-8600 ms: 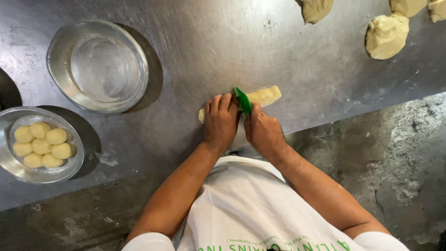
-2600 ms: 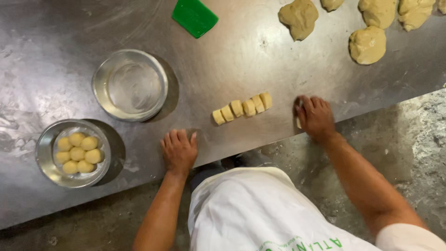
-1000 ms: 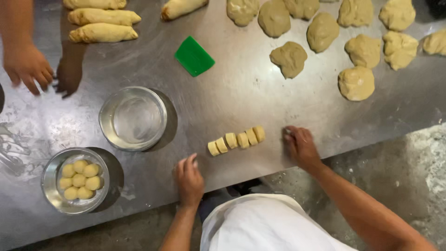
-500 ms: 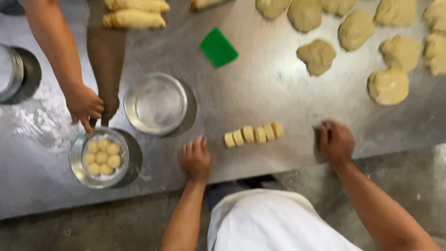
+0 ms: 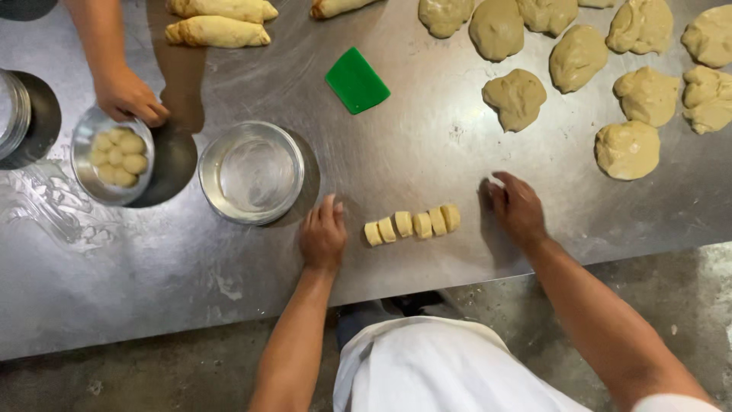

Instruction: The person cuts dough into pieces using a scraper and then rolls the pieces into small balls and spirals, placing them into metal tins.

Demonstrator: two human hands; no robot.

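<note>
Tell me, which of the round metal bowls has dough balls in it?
The small bowl at far left, gripped by another person's hand. The larger bowl beside it holds no dough.

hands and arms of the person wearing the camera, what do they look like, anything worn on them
Both the left hand and right hand are bare: no gloves, rings, watch or bands show. The forearms are uncovered too. A short white sleeve edge shows at the right upper arm, matching the white garment on the torso.

Five pale yellow dough pieces (image 5: 412, 224), cut from one roll, lie side by side in a short row on the steel surface (image 5: 427, 145), near its front edge. The row tilts slightly, its right end a little farther away than its left.
</note>
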